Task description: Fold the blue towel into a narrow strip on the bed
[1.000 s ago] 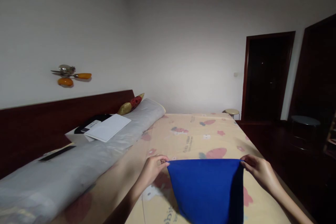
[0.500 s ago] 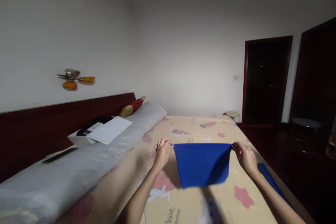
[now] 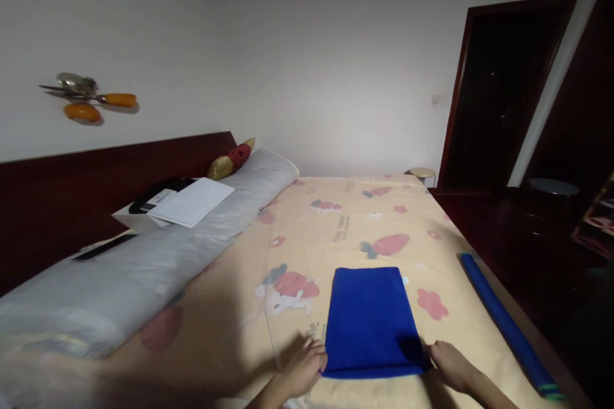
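Note:
A blue cloth (image 3: pixel 369 313) lies flat as a rough rectangle on the patterned bedsheet (image 3: pixel 240 332). At its near left corner, my left hand (image 3: pixel 307 367) is closed, pinching the edge. My right hand (image 3: pixel 448 363) pinches the near right corner, its fingers partly in shadow. Between the two hands the near edge runs straight and looks slightly raised or folded. The far part of the cloth rests on the sheet.
A long blue roll (image 3: pixel 508 326) lies along the bed's right edge. On the left, a plastic-covered bolster (image 3: pixel 144 287) carries a white flat box (image 3: pixel 192 201) and a red-and-gold cushion (image 3: pixel 233 160). The dark headboard (image 3: pixel 71 192) stands behind. Stools (image 3: pixel 422 172) are beyond the bed.
Both hands have come down and nearer to me with the cloth's edge. The cloth, hanging before, now lies flat on the sheet. The view has tilted downward.

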`<state>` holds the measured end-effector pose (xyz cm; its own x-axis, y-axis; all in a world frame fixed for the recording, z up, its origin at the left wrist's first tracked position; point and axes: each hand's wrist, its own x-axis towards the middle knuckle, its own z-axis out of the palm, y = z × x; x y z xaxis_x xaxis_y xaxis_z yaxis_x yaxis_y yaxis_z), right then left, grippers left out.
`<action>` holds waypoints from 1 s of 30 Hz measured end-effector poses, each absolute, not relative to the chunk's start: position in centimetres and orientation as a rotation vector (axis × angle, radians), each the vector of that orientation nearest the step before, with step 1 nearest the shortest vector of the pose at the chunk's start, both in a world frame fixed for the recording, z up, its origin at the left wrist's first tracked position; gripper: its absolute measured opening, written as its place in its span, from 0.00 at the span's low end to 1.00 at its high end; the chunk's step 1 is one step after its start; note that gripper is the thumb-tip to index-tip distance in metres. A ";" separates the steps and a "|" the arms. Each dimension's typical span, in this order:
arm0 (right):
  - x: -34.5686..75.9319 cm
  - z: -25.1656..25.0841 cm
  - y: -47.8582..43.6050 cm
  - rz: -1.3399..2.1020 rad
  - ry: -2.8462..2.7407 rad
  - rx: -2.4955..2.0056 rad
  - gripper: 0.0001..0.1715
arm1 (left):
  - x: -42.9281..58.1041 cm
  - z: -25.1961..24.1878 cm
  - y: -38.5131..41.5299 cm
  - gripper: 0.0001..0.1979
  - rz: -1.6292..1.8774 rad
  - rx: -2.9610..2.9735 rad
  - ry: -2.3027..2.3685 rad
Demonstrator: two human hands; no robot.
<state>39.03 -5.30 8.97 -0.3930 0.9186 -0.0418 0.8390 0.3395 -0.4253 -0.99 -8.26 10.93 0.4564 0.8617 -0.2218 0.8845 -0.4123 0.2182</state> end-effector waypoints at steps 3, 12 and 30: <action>39.0 6.3 -6.0 0.656 -2.591 -1.526 0.12 | -0.7 9.4 -8.1 0.10 -0.280 2.414 1.379; 38.8 4.1 -6.4 0.667 -2.707 -1.509 0.13 | 0.3 7.8 -8.1 0.12 -0.514 2.445 1.301; 25.2 -4.9 -5.6 -0.032 -2.473 -1.384 0.33 | 11.1 -2.9 -6.5 0.29 0.311 2.491 1.960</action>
